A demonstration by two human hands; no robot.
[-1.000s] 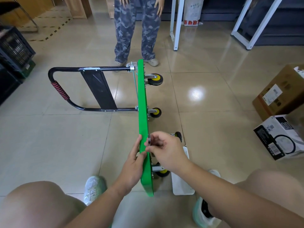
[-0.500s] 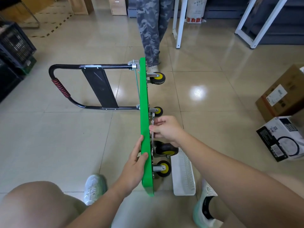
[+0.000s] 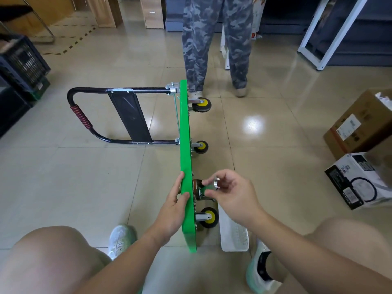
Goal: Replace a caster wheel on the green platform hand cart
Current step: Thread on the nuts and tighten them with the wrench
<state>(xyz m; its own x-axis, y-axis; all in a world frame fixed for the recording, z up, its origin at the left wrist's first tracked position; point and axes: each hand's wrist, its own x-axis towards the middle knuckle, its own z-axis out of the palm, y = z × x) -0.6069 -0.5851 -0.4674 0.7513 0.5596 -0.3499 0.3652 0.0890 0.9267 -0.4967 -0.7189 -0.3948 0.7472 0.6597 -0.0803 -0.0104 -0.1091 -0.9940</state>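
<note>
The green platform cart [image 3: 185,132] stands on its edge on the tiled floor, black folded handle [image 3: 89,117] to the left, casters to the right. Yellow-hubbed casters [image 3: 202,105] [image 3: 201,147] [image 3: 209,217] stick out from its underside. My left hand [image 3: 174,206] grips the deck's top edge, thumb on the near side. My right hand [image 3: 228,190] pinches a small silver metal part [image 3: 216,184] just right of the deck, in front of a dark caster [image 3: 199,190] that is partly hidden behind my fingers.
A white plastic basket [image 3: 234,236] lies on the floor right of the cart. A person in camouflage trousers [image 3: 214,45] stands beyond the cart's far end. Cardboard box [image 3: 360,124] and a black-and-white box [image 3: 358,179] sit at right; black crates [image 3: 21,64] at left.
My right hand came off the spot at the deck's underside and moved down and right, now holding a small silver part. The person beyond the cart stepped to the right.
</note>
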